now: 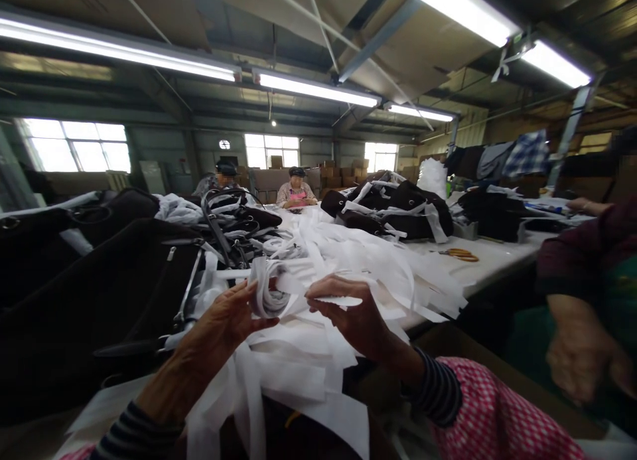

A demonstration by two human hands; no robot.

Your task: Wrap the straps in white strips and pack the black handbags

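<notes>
My left hand (226, 320) grips a coiled roll (259, 287), with its thumb below and fingers along the left side. The roll looks like a grey strap wound up with white material around it; its exact make is hard to tell. From the roll a short white strip (292, 284) reaches to the right. My right hand (355, 310) pinches at that strip's end between thumb and fingers. Loose white strips (298, 374) lie beneath both hands and hang over the table's near edge.
Dark bags (119, 274) are heaped at the left, and another bag pile (398, 208) sits further back. Orange-handled scissors (460, 254) lie on the table (512, 251) at right. A co-worker's arm (577, 327) is close on the right; two people sit across the table.
</notes>
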